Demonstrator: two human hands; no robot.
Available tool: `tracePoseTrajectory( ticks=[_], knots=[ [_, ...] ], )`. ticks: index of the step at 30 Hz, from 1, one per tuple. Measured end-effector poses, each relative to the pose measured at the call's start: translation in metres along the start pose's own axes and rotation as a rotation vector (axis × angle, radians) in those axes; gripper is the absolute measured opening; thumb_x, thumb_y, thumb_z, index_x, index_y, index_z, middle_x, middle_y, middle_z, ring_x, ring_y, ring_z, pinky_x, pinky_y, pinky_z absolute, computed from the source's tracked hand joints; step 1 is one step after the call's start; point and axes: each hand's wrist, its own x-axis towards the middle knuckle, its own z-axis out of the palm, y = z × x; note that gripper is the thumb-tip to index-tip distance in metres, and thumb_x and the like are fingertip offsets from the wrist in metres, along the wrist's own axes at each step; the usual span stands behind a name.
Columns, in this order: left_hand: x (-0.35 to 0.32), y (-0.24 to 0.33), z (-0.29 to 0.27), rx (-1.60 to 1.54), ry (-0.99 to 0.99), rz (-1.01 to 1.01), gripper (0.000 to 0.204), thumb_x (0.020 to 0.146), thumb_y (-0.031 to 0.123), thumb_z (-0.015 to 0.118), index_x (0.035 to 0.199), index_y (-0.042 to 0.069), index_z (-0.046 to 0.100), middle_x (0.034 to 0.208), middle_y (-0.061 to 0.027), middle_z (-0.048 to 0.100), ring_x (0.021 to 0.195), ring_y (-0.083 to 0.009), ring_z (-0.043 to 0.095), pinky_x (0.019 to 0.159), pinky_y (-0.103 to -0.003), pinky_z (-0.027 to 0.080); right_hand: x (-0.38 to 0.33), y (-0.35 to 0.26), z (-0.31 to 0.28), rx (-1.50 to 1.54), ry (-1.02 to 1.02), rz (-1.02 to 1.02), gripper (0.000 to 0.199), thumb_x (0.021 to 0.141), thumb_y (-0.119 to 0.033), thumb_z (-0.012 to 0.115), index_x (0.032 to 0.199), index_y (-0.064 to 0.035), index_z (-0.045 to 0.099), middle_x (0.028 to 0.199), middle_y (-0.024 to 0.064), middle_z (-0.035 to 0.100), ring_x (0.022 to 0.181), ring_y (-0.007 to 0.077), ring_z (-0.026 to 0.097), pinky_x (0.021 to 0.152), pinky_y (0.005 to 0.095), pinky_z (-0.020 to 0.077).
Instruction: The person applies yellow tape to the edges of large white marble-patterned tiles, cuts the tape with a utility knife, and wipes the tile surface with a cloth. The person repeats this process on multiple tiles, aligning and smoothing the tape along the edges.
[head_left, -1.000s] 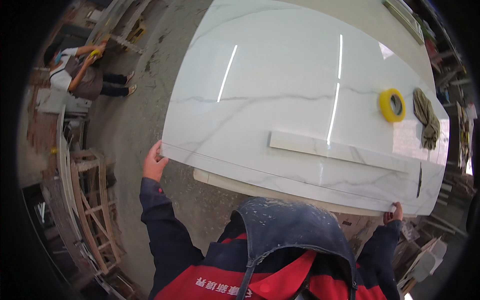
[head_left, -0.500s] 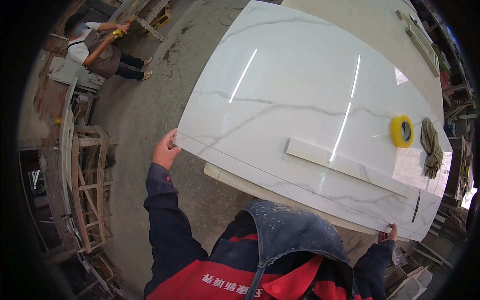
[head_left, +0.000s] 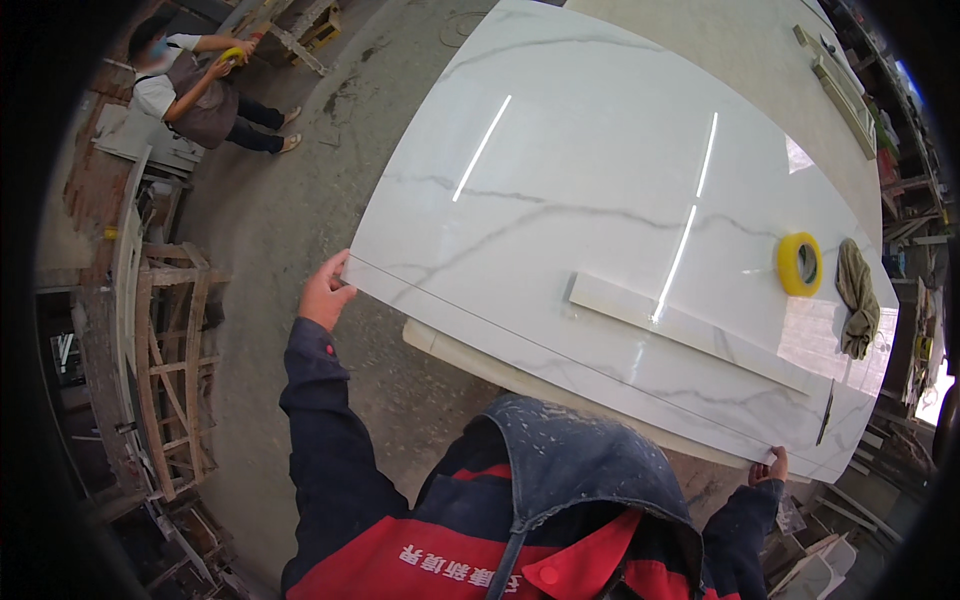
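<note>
The big white marble slab (head_left: pixel 620 230) is lying flat on a workbench, its near edge overhanging. It is gripped at both near corners: the left hand (head_left: pixel 325 292) is clamped on the left corner, the right hand (head_left: pixel 770 467) is closed on the right one, the two spread well apart. A shift or lift looks to be in hand; an even pull from both sides is called for. On top, a loose white strip (head_left: pixel 690 330), yellow tape roll (head_left: pixel 799 264) and rag (head_left: pixel 858 298) are carried, and could slide.
</note>
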Motion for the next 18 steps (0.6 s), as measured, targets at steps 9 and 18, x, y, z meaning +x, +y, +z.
tracePoseTrajectory(
  ticks=[9,18],
  knots=[
    [-0.001,0.005,0.000,0.013,-0.007,0.008,0.072,0.077,-0.005,0.070,0.147,0.005,0.053,0.116,-0.0065,0.069,0.068,-0.0069,0.055,0.064,-0.025,0.049,-0.008,-0.004,-0.002,-0.045,-0.009,0.030,0.032,0.079,-0.042,0.076,0.080,-0.0168,0.057,0.068,-0.0042,0.057,0.051,0.0109,0.050,0.043,0.0219,0.0436],
    [0.000,0.013,0.003,0.001,-0.046,0.020,0.073,0.078,-0.004,0.068,0.149,0.002,0.049,0.116,-0.0051,0.068,0.074,-0.0069,0.055,0.070,-0.025,0.049,-0.005,0.004,-0.002,0.053,-0.029,0.002,0.030,0.079,-0.038,0.077,0.080,-0.0166,0.056,0.069,-0.0042,0.057,0.054,0.0106,0.050,0.045,0.0223,0.0424]
  ],
)
